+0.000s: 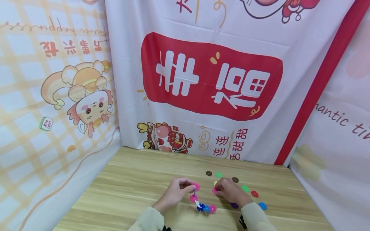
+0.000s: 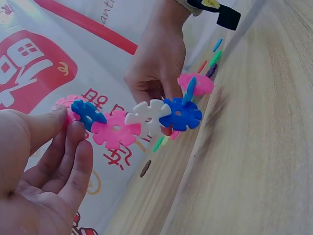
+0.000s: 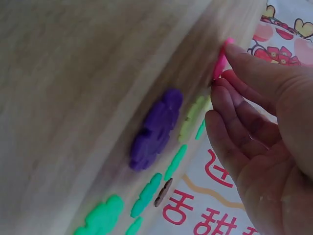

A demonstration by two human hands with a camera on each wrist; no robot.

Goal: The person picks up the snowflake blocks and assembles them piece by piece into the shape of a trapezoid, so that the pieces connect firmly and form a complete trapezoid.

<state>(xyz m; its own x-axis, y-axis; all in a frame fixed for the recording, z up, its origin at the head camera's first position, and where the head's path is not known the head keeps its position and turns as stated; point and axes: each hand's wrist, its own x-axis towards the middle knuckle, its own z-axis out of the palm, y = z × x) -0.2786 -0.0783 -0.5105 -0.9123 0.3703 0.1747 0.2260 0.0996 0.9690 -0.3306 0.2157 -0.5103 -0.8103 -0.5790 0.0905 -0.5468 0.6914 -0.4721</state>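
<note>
At the left we see the left hand (image 1: 176, 192) pinching, between thumb and fingers, the pink end disc (image 1: 197, 186) of a chain (image 1: 200, 207) of flower-shaped discs. The chain runs rightward over the wooden table (image 1: 130, 179), its far end seemingly raised. Further right, the right hand (image 1: 230, 190) grasps a loose pink disc (image 3: 222, 61) with thumb and fingertips, low over the table; whether the disc's edge touches the wood we cannot tell.

We judge the step in hand to be picking up one more disc to lengthen the chain. The next move seems to call for carrying it across, lining up its notch with one on an end disc, and pushing the two together.

Counting left to right, we find seven discs in the chain: the pink end disc, a teal-blue disc (image 2: 89, 116), middle pink disc (image 2: 116, 139), white disc (image 2: 142, 111), dark blue disc (image 2: 178, 121), light blue disc (image 2: 190, 90) and far pink disc (image 2: 201, 84). Loose in the head view we count eight: two brown discs (image 1: 209, 173), two green discs (image 1: 245, 188), one yellow disc (image 1: 215, 183), one purple disc (image 1: 234, 205), one red disc (image 1: 254, 194) and one loose blue disc (image 1: 262, 206). The right wrist view shows more green edges (image 3: 146, 195), so we cannot give a sure total.
</note>
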